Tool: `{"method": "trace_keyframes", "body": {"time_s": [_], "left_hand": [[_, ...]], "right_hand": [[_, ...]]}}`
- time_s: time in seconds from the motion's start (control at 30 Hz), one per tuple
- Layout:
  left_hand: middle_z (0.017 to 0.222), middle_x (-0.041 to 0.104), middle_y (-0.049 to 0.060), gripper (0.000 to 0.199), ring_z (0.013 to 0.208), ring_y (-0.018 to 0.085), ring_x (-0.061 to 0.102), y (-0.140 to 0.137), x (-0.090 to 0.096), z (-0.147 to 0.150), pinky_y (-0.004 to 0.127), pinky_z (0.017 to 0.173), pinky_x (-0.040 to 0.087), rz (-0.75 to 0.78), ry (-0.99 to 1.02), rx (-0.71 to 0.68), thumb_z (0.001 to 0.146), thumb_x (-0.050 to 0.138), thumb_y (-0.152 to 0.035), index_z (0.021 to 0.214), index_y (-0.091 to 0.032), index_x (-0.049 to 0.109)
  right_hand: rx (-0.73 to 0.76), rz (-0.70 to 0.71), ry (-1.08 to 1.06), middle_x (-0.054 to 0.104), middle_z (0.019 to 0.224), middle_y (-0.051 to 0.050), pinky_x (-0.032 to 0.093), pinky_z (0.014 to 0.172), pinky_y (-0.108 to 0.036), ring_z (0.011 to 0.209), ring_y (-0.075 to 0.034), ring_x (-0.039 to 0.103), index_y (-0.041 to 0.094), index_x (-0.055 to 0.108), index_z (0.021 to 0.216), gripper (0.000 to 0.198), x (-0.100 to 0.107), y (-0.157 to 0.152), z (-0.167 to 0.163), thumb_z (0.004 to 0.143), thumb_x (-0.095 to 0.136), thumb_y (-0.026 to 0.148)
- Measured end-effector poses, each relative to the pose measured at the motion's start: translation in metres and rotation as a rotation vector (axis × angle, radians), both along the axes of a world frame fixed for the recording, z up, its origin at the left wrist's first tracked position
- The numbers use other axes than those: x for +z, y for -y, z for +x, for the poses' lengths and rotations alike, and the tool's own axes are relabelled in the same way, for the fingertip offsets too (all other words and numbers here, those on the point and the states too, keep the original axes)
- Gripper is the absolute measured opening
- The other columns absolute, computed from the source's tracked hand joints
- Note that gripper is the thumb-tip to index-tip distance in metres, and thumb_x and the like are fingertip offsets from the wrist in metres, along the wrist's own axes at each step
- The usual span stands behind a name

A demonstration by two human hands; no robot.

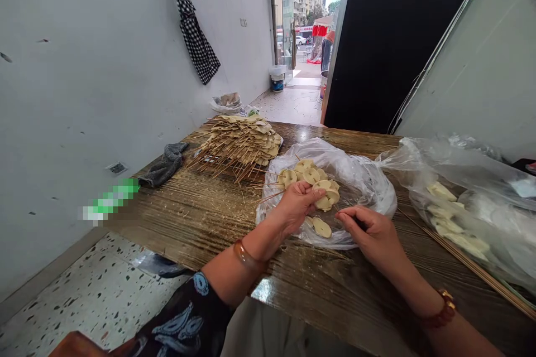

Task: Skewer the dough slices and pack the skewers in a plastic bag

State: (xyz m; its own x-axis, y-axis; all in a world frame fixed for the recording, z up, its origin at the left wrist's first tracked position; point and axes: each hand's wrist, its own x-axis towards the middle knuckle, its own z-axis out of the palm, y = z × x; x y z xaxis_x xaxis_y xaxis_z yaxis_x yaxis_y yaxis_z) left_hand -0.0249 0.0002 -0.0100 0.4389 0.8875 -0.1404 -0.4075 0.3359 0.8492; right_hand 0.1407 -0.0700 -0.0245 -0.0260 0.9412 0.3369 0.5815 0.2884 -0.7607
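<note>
My left hand is closed, thumb and fingers pinching pale yellow, thin round slices above an open clear plastic bag. To the right of them, my right hand is closed with its thumb and forefinger together. Whatever lies between those fingertips is too small to make out. More slices threaded on thin sticks rest on the bag behind my left hand. A loose oval slice lies on the plastic below it.
A big heap of skewered slices stands at the back left of the wooden table, beside a dark grey cloth. On the right are a plastic bag of pale pieces and a bundle of bare skewers.
</note>
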Motion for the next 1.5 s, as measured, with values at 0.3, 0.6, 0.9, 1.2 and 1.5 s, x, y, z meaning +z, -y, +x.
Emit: {"method": "trace_keyframes", "body": {"time_s": [0.3, 0.6, 0.9, 1.2, 1.5], "left_hand": [[0.08, 0.073, 0.007, 0.042, 0.07, 0.013, 0.066, 0.002, -0.001, 0.003, 0.022, 0.067, 0.051, -0.003, 0.03, -0.045, 0.057, 0.086, -0.032, 0.09, -0.01, 0.069], [0.093, 0.073, 0.01, 0.028, 0.077, 0.016, 0.07, -0.02, 0.009, -0.018, 0.026, 0.072, 0.055, 0.049, 0.109, 0.174, 0.073, 0.074, -0.032, 0.09, -0.012, 0.066], [0.077, 0.072, 0.007, 0.034, 0.067, 0.013, 0.066, -0.021, 0.006, -0.018, 0.022, 0.064, 0.052, 0.135, 0.064, 0.163, 0.066, 0.078, -0.035, 0.087, -0.009, 0.07], [0.078, 0.073, 0.008, 0.034, 0.066, 0.014, 0.067, -0.014, 0.009, -0.011, 0.022, 0.062, 0.052, 0.135, 0.075, 0.132, 0.064, 0.08, -0.036, 0.083, -0.011, 0.069], [0.093, 0.073, 0.009, 0.038, 0.073, 0.015, 0.068, -0.01, 0.01, -0.009, 0.024, 0.066, 0.053, 0.076, 0.086, 0.045, 0.07, 0.076, -0.04, 0.095, -0.014, 0.065]], "right_hand": [[-0.007, 0.027, -0.029, 0.07, 0.073, -0.003, 0.047, 0.064, -0.028, 0.067, -0.018, 0.063, 0.019, 0.068, 0.075, 0.024, 0.0, -0.001, 0.0, 0.087, 0.053, 0.033], [0.029, 0.01, -0.008, 0.072, 0.079, -0.004, 0.047, 0.068, -0.029, 0.074, -0.019, 0.065, 0.02, 0.07, 0.078, 0.024, -0.002, 0.001, 0.0, 0.088, 0.053, 0.034], [0.046, -0.081, -0.032, 0.07, 0.074, -0.005, 0.046, 0.063, -0.029, 0.069, -0.019, 0.062, 0.019, 0.07, 0.076, 0.029, 0.003, 0.001, -0.001, 0.087, 0.052, 0.039], [0.046, -0.197, -0.104, 0.066, 0.071, -0.004, 0.038, 0.049, -0.025, 0.063, -0.017, 0.057, 0.017, 0.07, 0.081, 0.032, -0.001, 0.001, 0.001, 0.086, 0.051, 0.043], [0.016, -0.297, -0.251, 0.054, 0.059, 0.002, 0.033, 0.046, -0.023, 0.05, -0.011, 0.044, 0.016, 0.069, 0.083, 0.033, 0.001, 0.001, 0.0, 0.084, 0.054, 0.045]]}}
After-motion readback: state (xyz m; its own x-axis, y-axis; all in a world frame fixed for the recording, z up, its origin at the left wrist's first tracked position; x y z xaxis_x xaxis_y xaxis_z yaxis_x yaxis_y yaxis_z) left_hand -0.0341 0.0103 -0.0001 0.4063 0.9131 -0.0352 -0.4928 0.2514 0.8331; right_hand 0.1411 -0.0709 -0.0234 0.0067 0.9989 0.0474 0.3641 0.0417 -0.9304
